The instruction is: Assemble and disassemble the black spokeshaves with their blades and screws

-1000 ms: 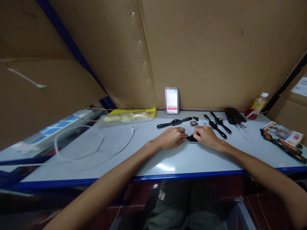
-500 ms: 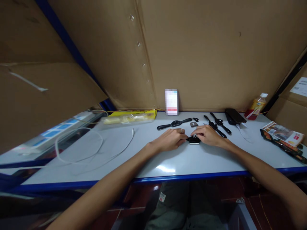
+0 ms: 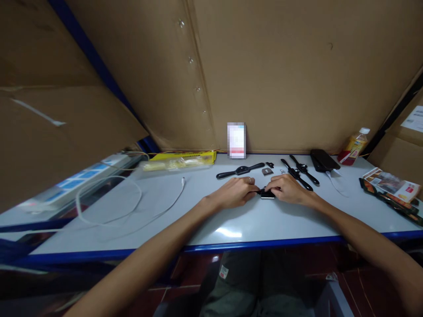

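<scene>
A black spokeshave (image 3: 267, 195) lies low over the table between my hands, its blade edge facing me. My left hand (image 3: 235, 192) is closed around its left handle. My right hand (image 3: 288, 189) is closed at its middle and right side, fingertips bent over the spot where the screw sits; the right handle is hidden under the palm. Just beyond are a spokeshave body (image 3: 242, 170), a loose blade (image 3: 267, 171), a small black cap (image 3: 270, 165) and small silver screws (image 3: 282, 171). To the right lie two more spokeshaves (image 3: 296, 175) (image 3: 304, 170).
A lit phone (image 3: 236, 141) leans on the cardboard wall. On the right are a black case (image 3: 324, 160), a drink bottle (image 3: 353, 147) and a printed packet (image 3: 393, 184). A white cable (image 3: 142, 193), a plastic-wrapped packet (image 3: 175, 164) and a power strip (image 3: 82, 180) occupy the left.
My right fingertips have shifted slightly down over the middle of the spokeshave, covering the silver screw that showed before. My left hand stays where it was.
</scene>
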Motion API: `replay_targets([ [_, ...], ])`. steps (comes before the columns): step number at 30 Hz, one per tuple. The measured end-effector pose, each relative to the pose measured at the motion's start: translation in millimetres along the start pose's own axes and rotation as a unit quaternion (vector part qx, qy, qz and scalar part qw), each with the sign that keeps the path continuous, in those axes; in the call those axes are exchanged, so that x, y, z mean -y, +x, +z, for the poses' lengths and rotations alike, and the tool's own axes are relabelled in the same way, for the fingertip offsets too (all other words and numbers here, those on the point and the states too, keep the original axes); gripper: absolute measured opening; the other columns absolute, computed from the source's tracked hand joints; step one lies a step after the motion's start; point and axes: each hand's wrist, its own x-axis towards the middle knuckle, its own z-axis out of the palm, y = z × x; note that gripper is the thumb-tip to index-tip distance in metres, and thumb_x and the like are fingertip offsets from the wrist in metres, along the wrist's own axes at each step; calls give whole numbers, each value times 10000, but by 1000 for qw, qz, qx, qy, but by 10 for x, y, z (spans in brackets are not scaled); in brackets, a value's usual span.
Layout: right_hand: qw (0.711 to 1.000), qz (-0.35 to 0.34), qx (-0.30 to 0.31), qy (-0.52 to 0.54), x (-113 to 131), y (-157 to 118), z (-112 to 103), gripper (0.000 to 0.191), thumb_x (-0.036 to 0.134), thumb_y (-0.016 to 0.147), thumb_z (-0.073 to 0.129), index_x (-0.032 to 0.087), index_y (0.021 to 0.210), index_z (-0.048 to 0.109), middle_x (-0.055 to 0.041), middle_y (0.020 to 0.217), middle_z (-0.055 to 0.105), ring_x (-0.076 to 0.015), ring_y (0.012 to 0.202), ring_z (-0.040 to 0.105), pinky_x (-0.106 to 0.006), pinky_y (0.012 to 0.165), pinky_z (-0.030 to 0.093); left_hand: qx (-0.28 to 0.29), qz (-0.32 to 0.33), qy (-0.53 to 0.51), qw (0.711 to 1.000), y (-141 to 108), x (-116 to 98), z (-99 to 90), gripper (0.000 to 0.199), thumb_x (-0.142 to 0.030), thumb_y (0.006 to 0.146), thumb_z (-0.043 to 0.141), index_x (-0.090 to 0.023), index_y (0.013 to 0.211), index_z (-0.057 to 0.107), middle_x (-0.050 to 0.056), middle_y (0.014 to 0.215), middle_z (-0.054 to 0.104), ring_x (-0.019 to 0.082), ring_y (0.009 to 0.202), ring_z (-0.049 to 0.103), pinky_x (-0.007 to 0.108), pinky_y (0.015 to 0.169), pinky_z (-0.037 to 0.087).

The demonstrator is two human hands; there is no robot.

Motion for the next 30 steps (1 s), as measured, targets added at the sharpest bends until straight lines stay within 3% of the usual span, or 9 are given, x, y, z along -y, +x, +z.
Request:
replay_targets([
  [3, 1000, 8, -6, -16, -10, 7, 6, 413, 59, 864, 499, 255, 1007, 834, -45, 951, 788, -188, 833, 680, -328, 773, 450, -2, 1, 0, 1000, -1, 8, 9, 327, -219, 1020, 473, -196, 1180, 757, 96, 1030, 705, 215, 914, 672, 324, 761, 484],
  [7, 999, 27, -20, -42, -50, 7, -8, 378, 67, 859, 507, 248, 927, 831, -53, 944, 791, -203, 833, 687, -341, 768, 455, -5, 2, -1, 1000, -3, 10, 6, 326, -222, 1016, 479, -190, 1183, 757, 98, 1029, 706, 214, 905, 674, 327, 755, 481],
  [12, 999, 10, -21, 25, -67, 8, 9, 364, 52, 822, 520, 249, 848, 825, -35, 870, 794, -192, 792, 695, -332, 772, 475, 1, -3, 2, 1000, -3, -3, -11, 321, -225, 1020, 482, -192, 1181, 757, 96, 1028, 701, 222, 912, 676, 330, 749, 482],
  [18, 983, 96, -115, 109, -76, 59, 42, 334, 136, 916, 503, 214, 1080, 784, -49, 929, 778, -197, 839, 689, -331, 764, 487, -12, 4, -6, 1000, -5, 12, 8, 320, -224, 1015, 482, -191, 1162, 764, 101, 1025, 699, 209, 902, 672, 323, 763, 488],
  [23, 959, 111, -48, 256, -123, 84, 94, 348, 231, 1008, 478, 206, 1295, 672, -84, 1052, 757, -215, 989, 703, -377, 910, 517, -12, 4, -12, 1000, -5, -2, -6, 313, -211, 1010, 489, -187, 1167, 759, 105, 1033, 705, 214, 911, 681, 329, 784, 505],
  [30, 954, 114, -8, 279, -109, 86, 124, 344, 215, 1010, 470, 226, 1297, 660, -66, 1023, 739, -214, 979, 675, -384, 913, 497, -4, -2, 1, 1000, -1, -18, -16, 303, -209, 1007, 503, -195, 1171, 758, 112, 1116, 711, 227, 965, 688, 326, 792, 507],
])
